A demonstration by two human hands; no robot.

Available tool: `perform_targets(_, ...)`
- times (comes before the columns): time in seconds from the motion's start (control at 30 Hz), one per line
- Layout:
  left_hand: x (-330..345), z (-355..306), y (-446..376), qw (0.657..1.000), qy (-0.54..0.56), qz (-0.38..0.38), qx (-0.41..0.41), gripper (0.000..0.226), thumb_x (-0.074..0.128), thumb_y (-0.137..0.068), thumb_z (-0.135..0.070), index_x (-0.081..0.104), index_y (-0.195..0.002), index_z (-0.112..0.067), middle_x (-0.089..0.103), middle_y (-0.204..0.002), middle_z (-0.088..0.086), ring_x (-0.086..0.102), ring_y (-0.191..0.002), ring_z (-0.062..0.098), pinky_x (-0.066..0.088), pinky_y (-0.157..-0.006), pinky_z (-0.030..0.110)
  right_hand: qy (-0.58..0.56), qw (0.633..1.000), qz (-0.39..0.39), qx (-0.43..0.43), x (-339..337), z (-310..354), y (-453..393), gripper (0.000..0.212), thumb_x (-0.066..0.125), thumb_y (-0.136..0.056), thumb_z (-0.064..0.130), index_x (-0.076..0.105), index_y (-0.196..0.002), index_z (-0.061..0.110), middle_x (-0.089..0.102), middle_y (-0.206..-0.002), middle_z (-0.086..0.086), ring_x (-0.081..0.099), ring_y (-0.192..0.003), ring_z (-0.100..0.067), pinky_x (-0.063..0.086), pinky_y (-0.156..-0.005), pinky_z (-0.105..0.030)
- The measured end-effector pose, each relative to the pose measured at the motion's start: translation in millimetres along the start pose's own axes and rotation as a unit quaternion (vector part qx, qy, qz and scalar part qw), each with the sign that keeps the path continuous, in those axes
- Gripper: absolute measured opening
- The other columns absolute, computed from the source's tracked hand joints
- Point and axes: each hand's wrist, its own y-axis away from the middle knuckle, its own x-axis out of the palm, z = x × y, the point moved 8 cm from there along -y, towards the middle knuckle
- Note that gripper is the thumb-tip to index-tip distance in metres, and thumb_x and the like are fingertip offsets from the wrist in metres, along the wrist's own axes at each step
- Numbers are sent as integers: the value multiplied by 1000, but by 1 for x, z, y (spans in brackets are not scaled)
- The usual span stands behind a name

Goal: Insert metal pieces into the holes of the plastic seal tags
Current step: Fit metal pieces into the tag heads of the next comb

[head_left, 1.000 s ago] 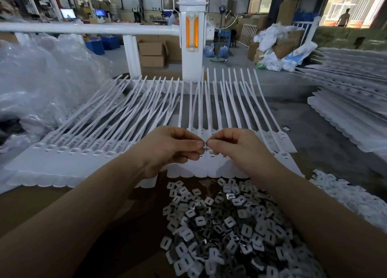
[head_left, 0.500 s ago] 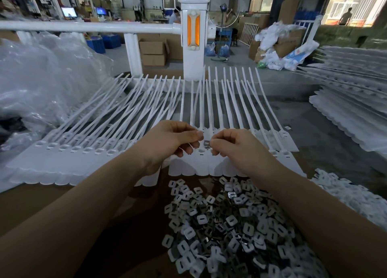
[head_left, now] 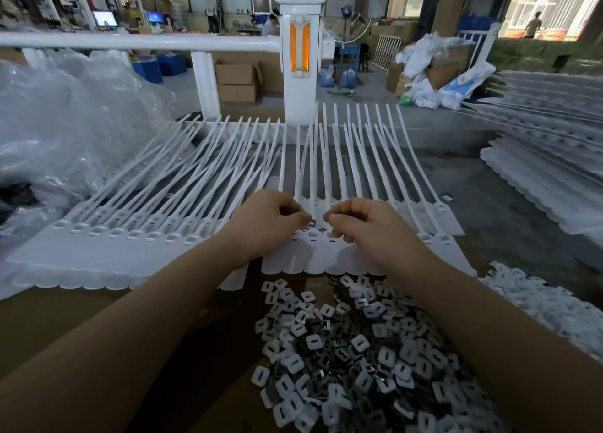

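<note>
Frame centre: left hand (head_left: pixel 267 225) and right hand (head_left: pixel 362 225), fingers curled, over the tags (head_left: pixel 313 253). Left grip pinches a metal piece (head_left: pixel 311 224); whether the right grip holds anything cannot be told.

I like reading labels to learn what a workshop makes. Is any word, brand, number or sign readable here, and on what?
No text can be read.
Lit blue computer screens far back left: too small and blurred.
Brown cardboard boxes behind the white rail: no legible print.
White and blue plastic sack far right: marks blurred.
White plastic seal tags and small metal pieces: no markings visible.
</note>
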Motion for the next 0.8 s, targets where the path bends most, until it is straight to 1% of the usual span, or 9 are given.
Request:
perform_targets(0.07, 4, 1, -2, 999, -30, 9, -5, 17, 66, -91, -32, 72, -88, -16, 71, -82, 6, 67, -79, 22, 56, -75, 40, 1, 1000, 2, -1, 1, 0, 0, 11, 59, -93, 22, 69, -90, 25, 69, -84, 5, 62, -79, -3, 45, -69, -19)
perform_targets(0.13, 6, 2, -4, 999, -48, 15, -11, 17, 66, -91, -32, 72, -89, -17, 71, -83, 5, 67, -82, 21, 55, -74, 37, 2, 1000, 0, 2, 1, -1, 0, 11, 59, -94, 22, 69, -91, 25, 70, -87, 3, 64, -85, -9, 48, -72, -22)
perform_targets(0.23, 8, 2, -5, 997, -66, 22, -20, 16, 66, -90, -33, 73, -89, -17, 71, -84, 3, 67, -83, 20, 55, -74, 35, 7, 1000, 3, -1, 1, -1, -1, 12, 59, -94, 21, 69, -91, 26, 70, -88, 2, 64, -84, -9, 49, -73, -21)
perform_targets(0.33, 10, 1, -4, 996, -83, 23, -29, 15, 69, -88, -34, 74, -86, -20, 71, -83, 4, 68, -84, 23, 57, -76, 39, 8, 1000, 7, -2, 1, -1, -1, 13, 58, -94, 21, 69, -90, 27, 71, -88, 3, 64, -85, -9, 48, -74, -22)
perform_targets(0.4, 10, 1, -5, 995, -95, 16, -32, 15, 71, -86, -36, 74, -84, -22, 72, -82, 3, 68, -83, 22, 57, -75, 39, 8, 1000, 7, -2, 1, -1, -1, 12, 59, -94, 21, 69, -91, 27, 71, -88, 3, 65, -87, -10, 48, -75, -23)
perform_targets(0.57, 9, 3, -8, 993, -115, 5, -36, 15, 73, -84, -38, 74, -86, -23, 69, -81, -5, 64, -80, 10, 54, -70, 27, 13, 1000, 7, -1, 2, -1, -2, 11, 59, -94, 22, 69, -92, 25, 71, -87, 4, 64, -87, -10, 49, -78, -24)
perform_targets(0.7, 10, 3, -9, 992, -125, 2, -26, 12, 75, -83, -35, 72, -84, -24, 69, -80, -7, 63, -78, 7, 52, -66, 23, 15, 1000, 8, -2, 2, -1, -1, 12, 58, -94, 22, 70, -93, 25, 71, -88, 4, 65, -87, -10, 50, -77, -23)
perform_targets(0.8, 10, 3, -10, 993, -116, 12, -15, 11, 75, -83, -34, 74, -85, -23, 69, -80, -8, 63, -78, 6, 48, -63, 21, 18, 1000, 6, -3, 1, -1, -1, 13, 58, -94, 22, 70, -94, 24, 71, -89, 3, 65, -89, -13, 51, -79, -28)
